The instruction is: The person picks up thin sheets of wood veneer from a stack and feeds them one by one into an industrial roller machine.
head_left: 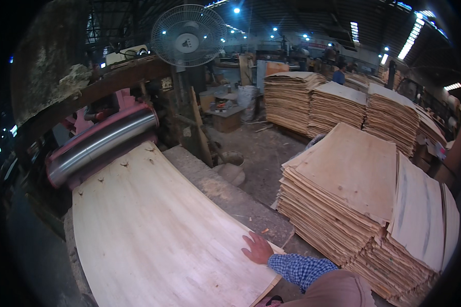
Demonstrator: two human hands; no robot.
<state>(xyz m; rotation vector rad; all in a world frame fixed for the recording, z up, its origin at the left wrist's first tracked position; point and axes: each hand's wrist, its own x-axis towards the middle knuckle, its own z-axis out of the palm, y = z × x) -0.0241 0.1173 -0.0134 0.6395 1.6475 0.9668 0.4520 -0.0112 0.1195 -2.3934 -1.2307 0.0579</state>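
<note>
Stacks of tan, ragged-edged wood veneer (289, 105) stand at the back right, and a large tan veneer pile (348, 163) sits nearer, beside the person; its uneven layers could slide if bumped. Left of that pile lies the long, pale cream, thin wood sheet (164, 225), its far end right at the underside of a shiny silver metal cylinder, the roller (107, 140). Whether the sheet is pinched there, I cannot tell. It could skew against the roller, since only its right side is visibly steadied. The bare right hand (257, 249) rests on the sheet near that edge, fingers spread, clasping nothing; a sudden jerk could drive a splinter into the skin. The left hand is out of view, its grip unknown. Small dark knots (124, 164) near the far end might start a split under pressure.
</note>
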